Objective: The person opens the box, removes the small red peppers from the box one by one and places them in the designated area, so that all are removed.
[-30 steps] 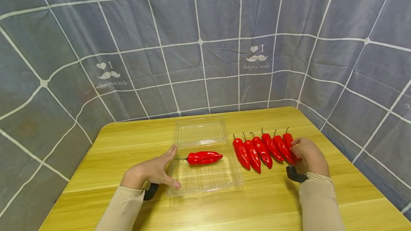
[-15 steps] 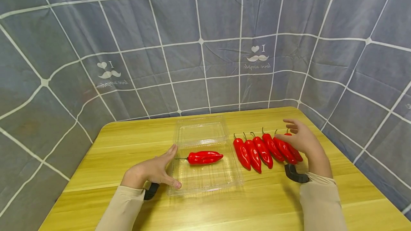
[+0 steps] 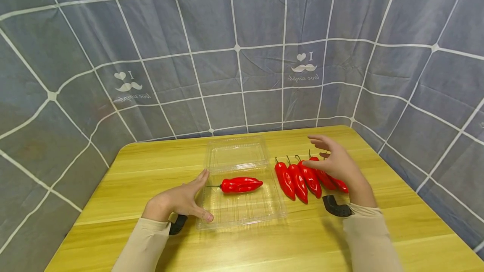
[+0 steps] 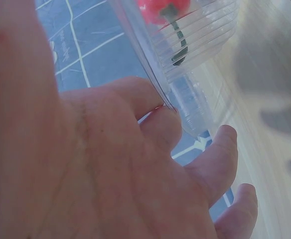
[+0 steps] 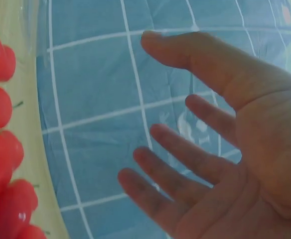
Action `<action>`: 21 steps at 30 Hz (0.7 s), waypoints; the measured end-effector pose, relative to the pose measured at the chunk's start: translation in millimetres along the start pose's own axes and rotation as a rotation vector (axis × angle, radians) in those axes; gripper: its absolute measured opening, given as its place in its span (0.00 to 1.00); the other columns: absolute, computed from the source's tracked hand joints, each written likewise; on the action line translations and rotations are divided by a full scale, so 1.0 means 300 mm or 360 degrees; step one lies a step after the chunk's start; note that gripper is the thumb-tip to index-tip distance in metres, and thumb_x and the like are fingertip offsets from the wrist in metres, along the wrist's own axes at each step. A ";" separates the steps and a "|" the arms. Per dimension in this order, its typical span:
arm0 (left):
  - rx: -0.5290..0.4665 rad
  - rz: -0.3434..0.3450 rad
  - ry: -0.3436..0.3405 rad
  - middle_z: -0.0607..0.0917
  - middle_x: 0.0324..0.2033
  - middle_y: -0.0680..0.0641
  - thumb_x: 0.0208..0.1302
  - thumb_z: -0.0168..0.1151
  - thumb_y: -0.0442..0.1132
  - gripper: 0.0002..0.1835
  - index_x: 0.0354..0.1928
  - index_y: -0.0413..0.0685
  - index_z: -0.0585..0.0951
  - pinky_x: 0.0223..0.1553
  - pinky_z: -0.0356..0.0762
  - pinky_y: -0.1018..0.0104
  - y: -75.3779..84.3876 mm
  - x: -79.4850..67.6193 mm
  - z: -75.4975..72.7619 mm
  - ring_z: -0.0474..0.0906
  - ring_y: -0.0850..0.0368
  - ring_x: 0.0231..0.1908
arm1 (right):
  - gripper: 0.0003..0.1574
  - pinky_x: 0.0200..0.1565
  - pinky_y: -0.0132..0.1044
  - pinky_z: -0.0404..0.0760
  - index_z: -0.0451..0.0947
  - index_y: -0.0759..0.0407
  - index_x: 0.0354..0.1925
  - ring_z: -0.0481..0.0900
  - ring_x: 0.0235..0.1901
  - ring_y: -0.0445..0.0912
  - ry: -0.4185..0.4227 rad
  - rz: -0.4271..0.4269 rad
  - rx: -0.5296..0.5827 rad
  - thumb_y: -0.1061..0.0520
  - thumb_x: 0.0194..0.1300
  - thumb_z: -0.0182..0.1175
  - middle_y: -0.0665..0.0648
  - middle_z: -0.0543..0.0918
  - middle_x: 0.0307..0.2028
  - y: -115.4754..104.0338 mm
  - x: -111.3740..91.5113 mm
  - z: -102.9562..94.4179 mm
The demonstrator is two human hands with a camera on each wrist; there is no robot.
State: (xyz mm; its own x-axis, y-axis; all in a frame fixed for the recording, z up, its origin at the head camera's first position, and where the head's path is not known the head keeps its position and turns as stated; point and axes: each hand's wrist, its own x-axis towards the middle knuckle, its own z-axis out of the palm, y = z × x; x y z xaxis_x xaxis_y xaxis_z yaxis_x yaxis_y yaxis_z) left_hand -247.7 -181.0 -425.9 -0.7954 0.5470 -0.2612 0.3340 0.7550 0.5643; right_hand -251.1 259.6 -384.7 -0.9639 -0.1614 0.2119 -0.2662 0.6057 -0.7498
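Note:
A clear plastic clamshell container [image 3: 261, 213] lies with its lid folded back on the table, and one red chili pepper [image 3: 241, 185] rests inside it. At the container's left side my left hand [image 3: 177, 200] touches the rim with thumb and fingers spread apart; in the left wrist view the rim runs down to the fingers. A row of several red chili peppers [image 3: 285, 181] lies right of the container. Over the right end of that row hovers my right hand [image 3: 342, 169], fingers apart and holding nothing. It partly hides the rightmost peppers.
The wooden table [image 3: 302, 238] extends around the container and peppers. Behind and beside it hangs a grey-blue curtain [image 3: 261, 70] with white grid lines. A dark band [image 3: 335, 207] sits on the right wrist.
My right hand has lifted from the rightmost pepper and moved left across the row, its fingers opening. The left hand, the container and the peppers stay where they were.

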 end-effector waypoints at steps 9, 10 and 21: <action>0.0008 0.0020 0.0005 0.34 0.79 0.40 0.49 0.79 0.59 0.72 0.79 0.40 0.36 0.71 0.49 0.37 -0.008 0.005 0.002 0.40 0.35 0.75 | 0.46 0.62 0.60 0.72 0.71 0.59 0.68 0.69 0.64 0.64 -0.0153 -0.0204 0.0039 0.58 0.54 0.78 0.62 0.75 0.65 -0.042 0.021 0.098; 0.0007 0.0017 0.0006 0.34 0.79 0.40 0.49 0.79 0.59 0.72 0.79 0.40 0.36 0.71 0.49 0.37 -0.008 0.005 0.002 0.40 0.35 0.75 | 0.46 0.61 0.60 0.72 0.71 0.59 0.68 0.70 0.64 0.63 -0.0170 -0.0218 0.0035 0.58 0.54 0.78 0.61 0.75 0.64 -0.046 0.023 0.109; 0.0010 -0.0005 0.0012 0.35 0.79 0.40 0.48 0.79 0.60 0.72 0.80 0.42 0.36 0.70 0.47 0.34 -0.003 0.004 0.002 0.41 0.35 0.75 | 0.41 0.60 0.59 0.74 0.75 0.57 0.66 0.74 0.61 0.60 -0.0394 -0.0409 -0.0084 0.57 0.55 0.77 0.58 0.78 0.62 -0.100 0.041 0.264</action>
State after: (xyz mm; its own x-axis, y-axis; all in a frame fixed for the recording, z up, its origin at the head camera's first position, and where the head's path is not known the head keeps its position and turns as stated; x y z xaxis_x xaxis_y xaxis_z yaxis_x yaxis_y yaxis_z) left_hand -248.6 -180.6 -427.1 -0.8002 0.5418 -0.2572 0.3344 0.7591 0.5585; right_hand -255.6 177.7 -409.4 -0.8397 -0.4938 0.2262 -0.5057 0.5591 -0.6570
